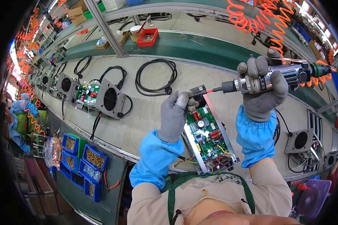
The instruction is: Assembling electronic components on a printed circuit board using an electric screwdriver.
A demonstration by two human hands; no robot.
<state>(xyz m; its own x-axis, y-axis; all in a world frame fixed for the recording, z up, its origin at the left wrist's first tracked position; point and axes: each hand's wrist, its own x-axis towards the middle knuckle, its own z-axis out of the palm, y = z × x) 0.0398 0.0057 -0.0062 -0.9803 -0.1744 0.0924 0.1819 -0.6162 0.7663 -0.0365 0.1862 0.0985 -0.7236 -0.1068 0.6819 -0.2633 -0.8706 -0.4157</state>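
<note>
The right hand [264, 88] grips a powered screwdriver [274, 78] lying level, its bit pointing left to the left hand [176, 110], which pinches the tip just above the green circuit board [210, 137].

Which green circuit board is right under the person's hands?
The green circuit board in the metal frame below the gloved left hand; the other board lies far left beside a fan.
</note>
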